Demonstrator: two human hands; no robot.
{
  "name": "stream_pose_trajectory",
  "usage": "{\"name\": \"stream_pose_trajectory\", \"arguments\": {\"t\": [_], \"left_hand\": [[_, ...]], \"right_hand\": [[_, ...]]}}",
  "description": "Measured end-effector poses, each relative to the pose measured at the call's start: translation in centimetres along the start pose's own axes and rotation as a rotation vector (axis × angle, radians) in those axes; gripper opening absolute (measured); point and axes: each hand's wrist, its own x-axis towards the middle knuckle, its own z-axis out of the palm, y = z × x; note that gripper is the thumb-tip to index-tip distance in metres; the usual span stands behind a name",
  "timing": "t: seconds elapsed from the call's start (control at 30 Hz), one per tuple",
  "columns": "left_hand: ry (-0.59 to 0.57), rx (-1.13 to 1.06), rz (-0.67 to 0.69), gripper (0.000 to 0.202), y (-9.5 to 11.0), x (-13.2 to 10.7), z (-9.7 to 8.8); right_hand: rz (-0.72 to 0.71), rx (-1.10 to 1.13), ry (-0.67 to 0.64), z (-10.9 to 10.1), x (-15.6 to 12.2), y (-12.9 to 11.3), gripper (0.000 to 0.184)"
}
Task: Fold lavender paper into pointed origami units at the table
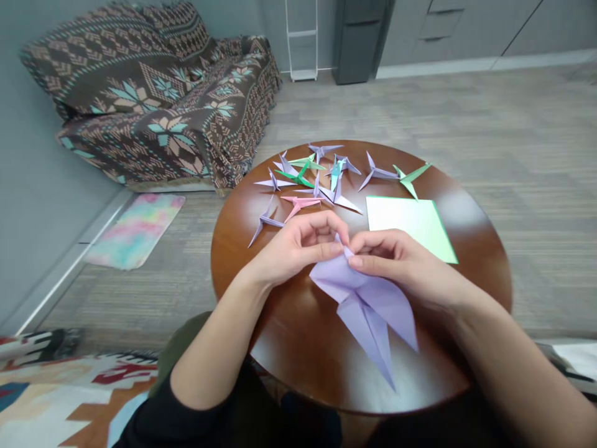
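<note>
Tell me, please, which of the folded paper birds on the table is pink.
It is the pink paper bird, just beyond the left hand; it is the only pink one, the others being lilac, green or pale blue.

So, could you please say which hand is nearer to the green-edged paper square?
The right hand is nearer, just in front of the green-edged paper square, while the left hand is farther off to its left.

Paper cranes point(298, 202) lie left of a paper sheet point(405, 224) on the table point(289, 342), sofa point(158, 112) beyond.
</note>
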Motion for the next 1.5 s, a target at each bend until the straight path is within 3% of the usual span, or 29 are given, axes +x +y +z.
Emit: {"name": "stream_pose_trajectory", "arguments": {"t": [0.13, 0.33, 0.47, 0.93, 1.3, 1.5], "left_hand": [[0.047, 0.022, 0.021, 0.026, -0.1, 0.2, 0.3], [0.230, 0.198, 0.017, 0.030, -0.4, 0.6, 1.2], [0.246, 0.180, -0.007, 0.030, -0.7, 0.7, 1.3], [0.364, 0.149, 0.009, 0.026, -1.0, 0.7, 1.6], [0.277, 0.151, 0.026, 0.018, -0.8, 0.6, 1.7], [0.300, 0.331, 0.017, 0.013, -0.6, 0.4, 2.0]], "right_hand": [[-0.070, -0.083, 0.089, -0.2, 0.3, 0.3, 0.026], [-0.122, -0.199, 0.190, -0.2, 0.5, 0.6, 0.026], [-0.140, -0.242, 0.242, -0.2, 0.6, 0.9, 0.025], [-0.201, -0.327, 0.258, -0.4, 0.6, 1.1, 0.015], [-0.211, -0.334, 0.326, -0.3, 0.6, 1.1, 0.011], [-0.220, -0.365, 0.340, -0.2, 0.7, 1.1, 0.008]]}}
